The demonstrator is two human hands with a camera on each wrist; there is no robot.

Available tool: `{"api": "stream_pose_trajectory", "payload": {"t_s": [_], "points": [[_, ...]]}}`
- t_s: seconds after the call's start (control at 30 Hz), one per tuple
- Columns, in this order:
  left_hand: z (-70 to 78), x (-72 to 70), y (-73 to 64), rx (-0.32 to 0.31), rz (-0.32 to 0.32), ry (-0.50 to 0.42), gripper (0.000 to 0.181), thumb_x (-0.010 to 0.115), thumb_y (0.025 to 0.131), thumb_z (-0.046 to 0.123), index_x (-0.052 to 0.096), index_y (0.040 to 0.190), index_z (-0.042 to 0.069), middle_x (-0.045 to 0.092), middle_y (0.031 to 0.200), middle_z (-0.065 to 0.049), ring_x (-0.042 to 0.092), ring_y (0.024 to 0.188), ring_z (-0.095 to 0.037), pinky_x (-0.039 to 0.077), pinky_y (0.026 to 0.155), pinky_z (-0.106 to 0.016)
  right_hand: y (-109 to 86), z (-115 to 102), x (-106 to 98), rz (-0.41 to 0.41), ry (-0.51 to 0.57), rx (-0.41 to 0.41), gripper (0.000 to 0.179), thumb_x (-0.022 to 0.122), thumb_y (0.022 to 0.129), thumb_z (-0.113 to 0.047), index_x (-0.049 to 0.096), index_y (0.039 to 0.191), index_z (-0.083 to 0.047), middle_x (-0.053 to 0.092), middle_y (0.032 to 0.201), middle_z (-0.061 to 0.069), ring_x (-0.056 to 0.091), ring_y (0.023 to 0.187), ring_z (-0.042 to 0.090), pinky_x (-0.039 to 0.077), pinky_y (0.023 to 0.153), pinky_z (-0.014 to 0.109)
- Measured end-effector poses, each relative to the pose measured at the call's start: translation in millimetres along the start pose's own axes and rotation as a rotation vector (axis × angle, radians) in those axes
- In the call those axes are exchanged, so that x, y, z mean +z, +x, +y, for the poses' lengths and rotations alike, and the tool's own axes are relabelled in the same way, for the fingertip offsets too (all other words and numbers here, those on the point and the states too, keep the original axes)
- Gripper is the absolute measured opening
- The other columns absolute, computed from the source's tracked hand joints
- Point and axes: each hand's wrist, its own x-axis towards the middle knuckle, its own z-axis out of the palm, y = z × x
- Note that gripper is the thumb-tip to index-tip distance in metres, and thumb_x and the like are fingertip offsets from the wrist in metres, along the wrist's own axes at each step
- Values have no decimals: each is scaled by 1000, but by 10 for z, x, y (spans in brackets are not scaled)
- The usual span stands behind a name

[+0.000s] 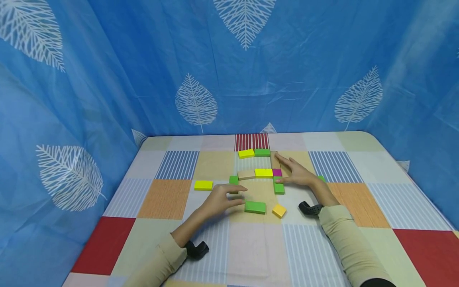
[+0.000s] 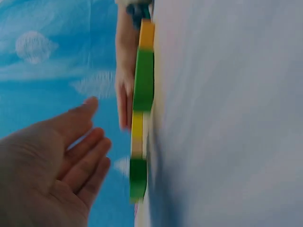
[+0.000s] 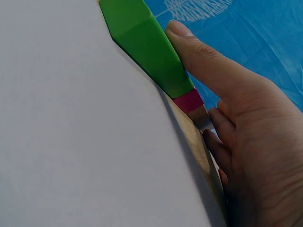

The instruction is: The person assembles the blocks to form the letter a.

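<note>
Several coloured blocks form an arrangement mid-table. My right hand (image 1: pixel 298 173) lies along its right side, thumb at the green block (image 1: pixel 279 187) and the longer fingers spread by a plain wooden block (image 1: pixel 275 160). A magenta block (image 3: pixel 189 100) shows between these two in the right wrist view. Left of it run a yellow block (image 1: pixel 263 173), another wooden block (image 1: pixel 246 175) and a green block (image 1: pixel 233 179). My left hand (image 1: pixel 220 199) holds nothing, its fingers extended, overlapping that green block's lower end. Just right of its fingertips lies a separate green block (image 1: pixel 255 207).
An orange-yellow block (image 1: pixel 279 211) lies nearer me, turned askew. A yellow block (image 1: pixel 203 185) sits to the left. Farther back, a yellow block (image 1: pixel 246 154) meets a green one (image 1: pixel 262 152). Another green block (image 1: pixel 322 178) peeks out behind my right wrist. Blue curtains (image 1: pixel 143 59) surround the patchwork tablecloth (image 1: pixel 256 243).
</note>
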Motion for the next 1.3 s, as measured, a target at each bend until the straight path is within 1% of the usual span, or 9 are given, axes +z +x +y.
{"api": "stream_pose_trajectory", "payload": {"t_s": [0.13,0.27,0.37,0.47,0.6,0.73,1.03,1.2,1.3], "points": [[-142,-255,-40,-86,120,-6,35,75,78,22,68,111,12,65,111,0,59,105,-16,48,89,-34,-3,-1,-4,-1,0,-4,105,76,69,-50,12,149,-27,13,153,7,0,134,47,6,100,69],[-268,-541,-102,-219,204,-101,33,72,81,19,67,112,9,64,114,-5,58,108,-24,47,90,-40,-22,2,-1,-1,0,-4,104,75,70,-49,12,149,-25,13,153,8,0,134,48,6,100,69],[-305,-749,-166,-294,209,-177,33,69,84,13,64,114,1,62,116,-12,54,112,-31,44,93,-45,-29,6,2,-1,5,-6,104,75,70,-49,12,149,-25,13,153,8,0,134,48,5,100,69],[-521,-854,-246,-336,179,-209,35,68,85,14,62,117,2,61,118,-10,54,113,-28,44,94,-42,-28,10,5,0,8,-6,104,75,70,-49,12,149,-26,13,153,7,0,134,48,5,100,69],[-868,-878,-339,-357,138,-216,39,71,82,23,63,118,9,62,118,-4,56,110,-21,47,90,-32,-24,0,2,4,4,-4,104,75,70,-50,12,149,-27,12,153,7,0,134,48,6,99,70],[-941,-910,-397,-352,79,-211,45,74,78,24,63,119,9,61,119,-6,55,112,-22,46,92,-32,-13,-1,0,3,0,-14,104,75,70,-49,11,149,-27,12,153,6,-1,134,48,6,100,70],[-954,-936,-435,-314,-3,-47,39,76,77,19,67,115,15,62,117,-5,56,107,-22,49,86,-36,19,10,2,8,-5,-44,105,75,70,-49,11,149,-25,12,153,6,0,134,48,5,100,69],[-905,-927,-386,-331,17,-85,37,76,77,22,68,113,17,63,116,-4,56,109,-22,49,88,-37,4,-6,-4,5,4,-26,104,75,70,-49,12,149,-26,12,153,5,-1,134,48,6,99,70],[-806,-889,-297,-334,40,-136,38,76,77,24,68,113,16,62,117,-3,54,113,-23,47,91,-37,-12,-15,-4,2,5,-12,104,75,70,-48,12,149,-26,12,153,6,-1,134,48,6,99,70]]}}
